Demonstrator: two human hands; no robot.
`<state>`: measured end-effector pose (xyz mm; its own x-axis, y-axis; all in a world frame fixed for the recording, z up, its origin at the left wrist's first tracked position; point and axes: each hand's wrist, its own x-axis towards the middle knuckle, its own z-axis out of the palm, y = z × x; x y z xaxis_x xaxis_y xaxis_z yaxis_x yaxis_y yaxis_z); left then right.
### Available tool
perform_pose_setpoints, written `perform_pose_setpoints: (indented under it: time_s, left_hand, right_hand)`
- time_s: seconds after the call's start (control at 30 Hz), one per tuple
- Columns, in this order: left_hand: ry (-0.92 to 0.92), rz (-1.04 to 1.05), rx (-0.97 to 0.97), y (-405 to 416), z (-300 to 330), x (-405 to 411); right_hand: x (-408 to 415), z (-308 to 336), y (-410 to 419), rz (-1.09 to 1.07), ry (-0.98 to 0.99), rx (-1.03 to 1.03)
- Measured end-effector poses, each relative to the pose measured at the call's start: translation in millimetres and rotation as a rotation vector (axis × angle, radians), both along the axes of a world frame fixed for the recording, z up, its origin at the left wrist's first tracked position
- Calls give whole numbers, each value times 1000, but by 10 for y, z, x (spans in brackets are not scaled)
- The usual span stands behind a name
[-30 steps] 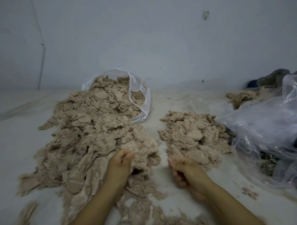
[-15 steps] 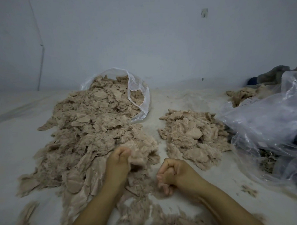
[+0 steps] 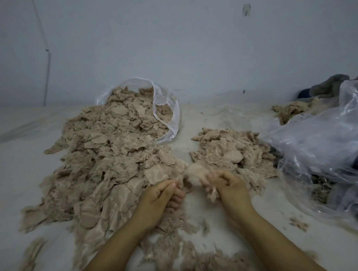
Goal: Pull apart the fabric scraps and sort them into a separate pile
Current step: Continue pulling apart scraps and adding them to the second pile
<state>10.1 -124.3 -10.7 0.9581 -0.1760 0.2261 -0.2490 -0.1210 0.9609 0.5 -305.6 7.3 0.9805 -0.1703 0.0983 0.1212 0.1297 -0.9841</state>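
A big heap of beige fabric scraps [image 3: 112, 159] spills from a clear plastic bag [image 3: 166, 112] across the left of the white surface. A smaller pile of beige scraps [image 3: 230, 153] lies to the right of it. Between the two piles, my right hand [image 3: 229, 187] grips a fluffy beige scrap [image 3: 195, 174], blurred by motion, with a shred hanging from its fingers. My left hand [image 3: 161, 197] sits just left of it, fingers curled and pinching scrap material at the heap's near edge.
A crumpled clear plastic bag [image 3: 320, 144] lies at the right with more scraps [image 3: 290, 111] and dark cloth [image 3: 328, 85] behind it. Loose shreds [image 3: 190, 255] lie between my forearms. A grey wall [image 3: 177, 44] closes off the back.
My right hand moved from the sorted pile to the left, took hold of a scrap by my left hand, and now pulls it up and to the right.
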Motion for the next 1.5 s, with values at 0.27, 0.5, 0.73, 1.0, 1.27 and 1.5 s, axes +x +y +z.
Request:
perform_pose_setpoints:
  time_s: [0.27,0.5,0.73,1.0,1.27,1.5]
  left_hand:
    - [-81,-84,226,193,5,18]
    - [-188,-445,669,390,110,23]
    - [-78,-113,516,384,-47,-20]
    - [13,-163,325,111,116,-10]
    - [59,-1,62,-43,18,34]
    - [134,-109,-6,0,0,-23]
  right_hand:
    - [-72,-105,-1,328,238,-449]
    - [-179,-146,113,771,-238,-780]
    - [-103,-191,70,382,-279,-674]
    - [-31,-177,36,203,-224,-431]
    - [-46,-254,76,188,-165,-581]
    - [-16,-257,82,233,105,-153]
